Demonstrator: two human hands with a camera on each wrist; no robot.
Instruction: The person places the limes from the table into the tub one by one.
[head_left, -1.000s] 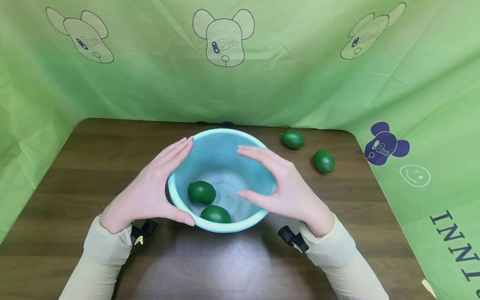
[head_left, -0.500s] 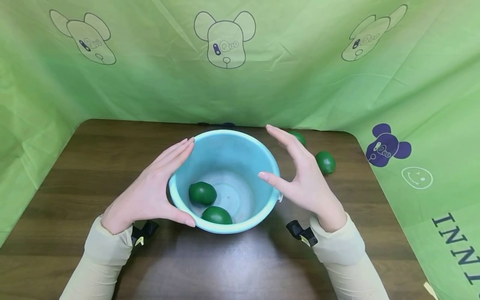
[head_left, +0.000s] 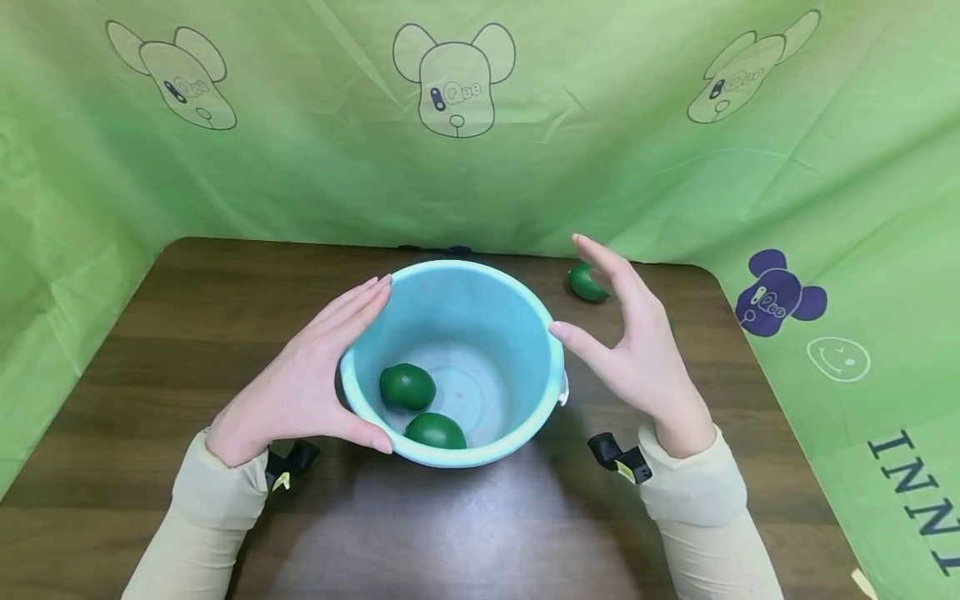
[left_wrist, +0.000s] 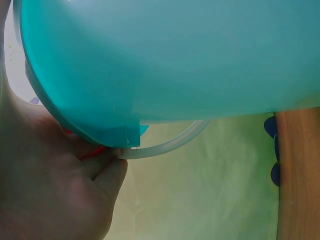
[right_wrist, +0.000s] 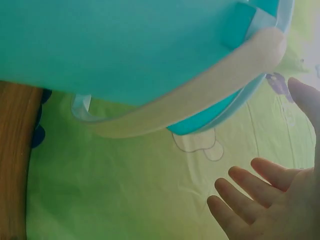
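Note:
A light blue bucket stands mid-table with its mouth toward the head camera. Two green limes lie inside, near its front left. My left hand holds the bucket's left side, thumb at the front of the rim and fingers along the back left. In the left wrist view its fingers bend behind the rim near the handle's end. My right hand is right of the bucket, fingers spread and holding nothing, as the right wrist view confirms. Behind it, another lime sits on the table; a further one is almost wholly hidden by that hand.
The bucket's pale handle hangs on its far side. A brown wooden table reaches back to a green printed cloth, which rises behind and at both sides. Black wrist cameras sit at the cuffs.
My right hand has moved from over the bucket's mouth out to the right, past the rim. It now covers most of the nearer loose lime. The left hand and bucket stay in place.

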